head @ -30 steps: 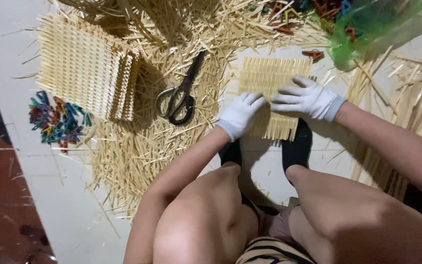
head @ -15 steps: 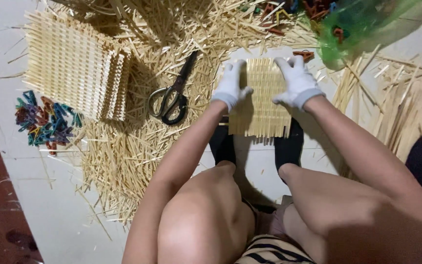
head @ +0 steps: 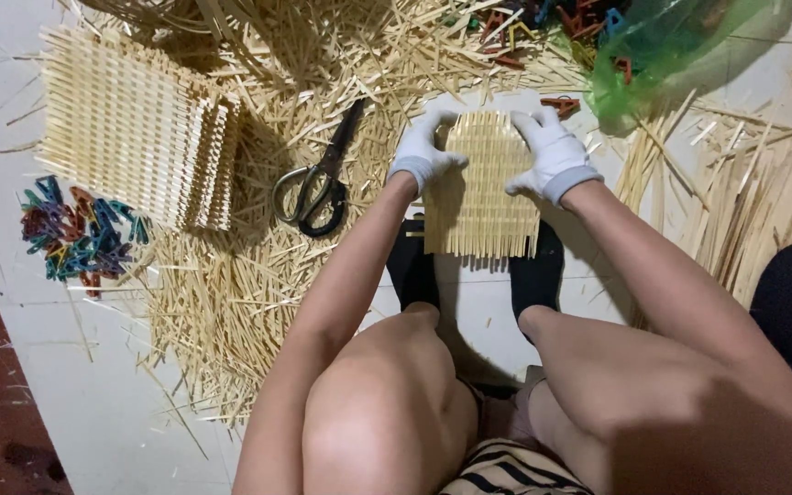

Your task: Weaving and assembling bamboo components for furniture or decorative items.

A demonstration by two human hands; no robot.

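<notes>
Covering pale floor (head: 93, 403): wide litter of loose bamboo splints (head: 231, 302), largest thing in view. Stack of finished woven mats (head: 130, 128) seen at upper left, judged as work already done. Small woven mat (head: 483, 188) held upright above floor between knees, lower splint ends untrimmed, so judged partly done. Left hand (head: 422, 151) clamped on mat's left edge, right hand (head: 552, 156) clamped on right edge, both gloved white. Scissors (head: 318, 179) lying unused just left. Coloured clips (head: 75, 234) heaped far left.
</notes>
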